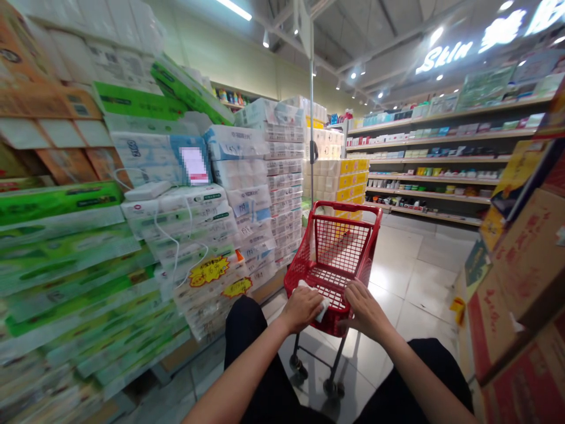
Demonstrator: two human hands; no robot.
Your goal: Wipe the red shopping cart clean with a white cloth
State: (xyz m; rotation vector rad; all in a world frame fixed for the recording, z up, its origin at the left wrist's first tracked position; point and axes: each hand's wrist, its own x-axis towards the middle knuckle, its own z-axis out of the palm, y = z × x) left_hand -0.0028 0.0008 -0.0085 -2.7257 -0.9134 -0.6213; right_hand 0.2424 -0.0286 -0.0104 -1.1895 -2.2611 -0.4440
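A small red shopping cart (342,232) with a plastic mesh basket stands on the floor between my knees. In my left hand (302,309) is a crumpled white wiping cloth (324,307), pressed on the near left rim of the basket. The closed fingers hide part of the cloth. My right hand (364,306) grips the near right corner of the basket, fingers over the rim and thumb lower down. The inside of the basket shows only its red mesh. Below it are dark wheels (299,366).
Stacked tissue packs (247,188) rise close on the left, with a white cable (176,253) hanging down and yellow price tags (209,271). Cardboard boxes (525,277) crowd the right side. Stocked shelves (432,159) stand behind the tiled floor (404,277). A metal pole (312,118) is beyond the cart.
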